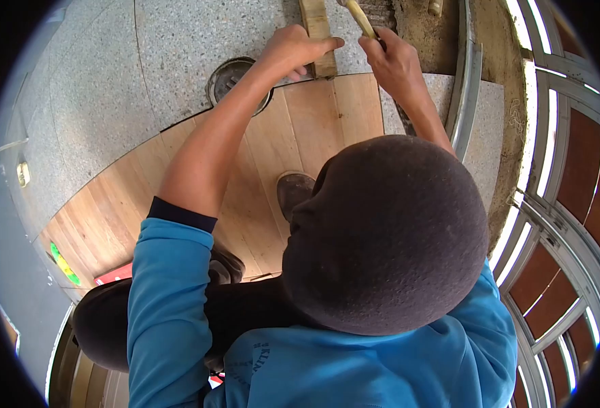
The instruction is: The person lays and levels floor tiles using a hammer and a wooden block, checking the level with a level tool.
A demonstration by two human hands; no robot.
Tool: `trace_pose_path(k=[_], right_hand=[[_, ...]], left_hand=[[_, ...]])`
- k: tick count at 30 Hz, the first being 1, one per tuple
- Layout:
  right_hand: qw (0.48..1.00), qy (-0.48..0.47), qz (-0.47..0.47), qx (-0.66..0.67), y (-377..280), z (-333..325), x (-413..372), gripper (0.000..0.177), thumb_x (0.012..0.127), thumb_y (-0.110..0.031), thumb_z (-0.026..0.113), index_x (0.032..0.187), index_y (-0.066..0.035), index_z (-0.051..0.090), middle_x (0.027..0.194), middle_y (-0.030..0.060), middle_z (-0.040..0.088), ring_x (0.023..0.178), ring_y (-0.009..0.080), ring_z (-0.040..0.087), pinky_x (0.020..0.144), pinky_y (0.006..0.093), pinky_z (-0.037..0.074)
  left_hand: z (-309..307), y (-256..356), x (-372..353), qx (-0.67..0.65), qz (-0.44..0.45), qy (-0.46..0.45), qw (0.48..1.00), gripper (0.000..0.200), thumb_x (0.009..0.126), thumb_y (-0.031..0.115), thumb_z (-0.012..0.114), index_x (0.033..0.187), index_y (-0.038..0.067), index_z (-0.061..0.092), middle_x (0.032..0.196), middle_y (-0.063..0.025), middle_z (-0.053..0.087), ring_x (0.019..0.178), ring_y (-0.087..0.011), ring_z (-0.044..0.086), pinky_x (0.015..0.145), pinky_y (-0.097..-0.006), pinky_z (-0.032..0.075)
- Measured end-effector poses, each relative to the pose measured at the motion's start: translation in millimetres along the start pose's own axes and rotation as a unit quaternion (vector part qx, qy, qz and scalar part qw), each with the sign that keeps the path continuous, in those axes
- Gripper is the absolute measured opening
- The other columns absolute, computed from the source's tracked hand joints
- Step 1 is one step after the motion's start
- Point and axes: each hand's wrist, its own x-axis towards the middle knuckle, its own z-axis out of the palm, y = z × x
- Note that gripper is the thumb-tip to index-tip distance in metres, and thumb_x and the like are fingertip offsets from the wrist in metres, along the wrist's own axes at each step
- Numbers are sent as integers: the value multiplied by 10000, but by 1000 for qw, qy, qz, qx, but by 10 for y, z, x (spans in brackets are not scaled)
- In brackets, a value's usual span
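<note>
My left hand [298,53] is closed round a narrow wooden block [317,27], its thumb lying across the top. The block's near end meets the curved edge of the wood-look floor tiles [313,115]. In my right hand [394,60] is the pale wooden handle of a hammer [360,18]; its head is mostly cut off by the top of the view. Left of the block, a round recess [220,83] in the speckled floor [184,47] is partly covered by my left forearm.
My bent knee [388,231] and boot [293,192] take up the middle. A metal channel [464,95] lies right of my right hand, beside rough bare ground [500,41]. A metal grille with brown panels [578,156] stands at the right. A green-and-yellow object [63,264] lies at the left.
</note>
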Motion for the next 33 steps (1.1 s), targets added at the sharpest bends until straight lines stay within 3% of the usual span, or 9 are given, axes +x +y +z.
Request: trace_pose_path(k=[2,5,9,12,17,21,25,28,33], right_hand=[[998,10,-60,-27,12,50,66,276,993,-241,597,995,30,652,731,276,656,711,486,674,667,518,534],[997,-26,-49,-61,18,49,113,287,1015,-279,639,1057,5,655,695,188,611,593,296,564,612,408,487],[991,-36,-119,-56,20,128,239,260,1029,-270,589,992,-13,598,775,286,643,699,471,639,612,511,506],[992,-39,-106,-61,45,205,241,275,1028,-275,625,1044,-1,640,741,244,638,679,445,617,630,470,501],[986,-23,-131,-98,181,333,207,270,1035,-282,618,1060,-14,638,777,272,664,780,492,663,636,523,516],[987,-29,-112,-113,156,344,205,253,1032,-264,624,1062,-14,641,782,276,669,771,482,673,625,521,528],[949,-35,-251,-188,329,349,243,187,1020,-214,631,1031,-28,648,791,253,668,751,466,678,604,495,535],[983,-1,-120,-142,23,338,164,184,1025,-213,618,996,-32,636,800,243,664,744,462,673,602,498,537],[958,-33,-196,-208,190,387,251,286,1038,-288,594,951,-16,611,763,262,662,759,484,666,621,522,543]], left_hand=[[71,17,74,-16,9,17,1000,678,813,563,737,927,-106,739,874,-239,751,675,-315,755,596,-381,640],[160,28,103,-24,7,27,999,660,838,544,722,978,-101,738,922,-245,756,752,-331,762,708,-410,638],[-24,155,43,-121,-55,-7,991,299,856,299,731,857,0,743,872,-232,739,860,-426,706,787,-511,549],[-300,-271,64,118,123,120,978,435,838,393,774,892,-38,746,808,-249,733,769,-458,718,708,-517,570],[-512,-804,16,292,105,66,948,986,708,458,875,1496,20,476,1584,-246,406,1424,-433,416,1171,-472,386],[-464,-680,-148,338,98,81,933,1018,698,433,904,1507,19,446,1574,-264,402,1418,-447,418,1160,-505,396],[-413,-635,-138,335,70,70,937,1017,699,369,923,1509,12,422,1601,-268,349,1438,-463,381,1175,-512,380],[-396,-675,-136,315,79,79,943,1002,701,345,926,1498,5,424,1603,-268,339,1437,-465,377,1176,-513,381],[-418,-633,-174,310,81,82,944,988,702,340,926,1488,1,432,1586,-274,357,1422,-468,391,1160,-520,399]])
